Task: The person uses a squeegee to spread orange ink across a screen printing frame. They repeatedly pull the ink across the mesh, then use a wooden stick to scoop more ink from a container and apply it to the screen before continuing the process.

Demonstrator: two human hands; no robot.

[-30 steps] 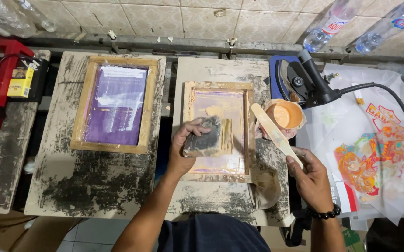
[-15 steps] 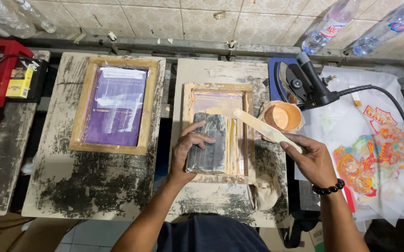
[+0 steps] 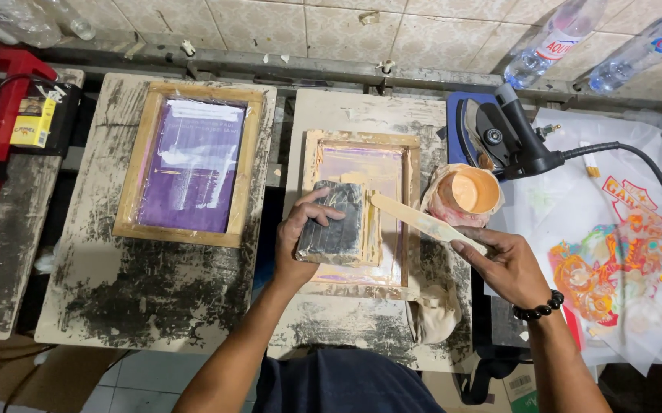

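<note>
1. Left hand [image 3: 300, 241] closed round a squeegee [image 3: 332, 223], thumb on the near end, fingers curled over the left edge.
2. Squeegee: dark grey rectangular block, smeared and shiny, lying tilted on the left part of the small frame [image 3: 361, 210].
3. Right hand [image 3: 508, 264] pinches the near end of a stick [image 3: 423, 221] between thumb and fingers; other fingers loosely curled.
4. Stick: flat, pale wood, paddle shape, coated in cream ink. It slants up-left from the right hand, tip over the frame's mesh just beside the squeegee.
5. Small frame: raw wooden rectangle, pinkish mesh, pale ink streaks down the middle. Sits on a board [image 3: 361, 336], pale, heavily stained black.
6. Cup [image 3: 468, 193]: round, orange-peach ink inside, wrapped in crinkled plastic, just right of the frame, above the right hand.
7. Bead bracelet [image 3: 539, 307], black, on the right wrist.
8. Second frame [image 3: 191, 162] to the left, well apart from both hands: larger, wood, purple mesh with white patches, on its own stained board.
9. Printed sheets [image 3: 614, 268] at right, translucent, orange-red design.
10. Black lamp arm [image 3: 526, 145] above the cup.
</note>
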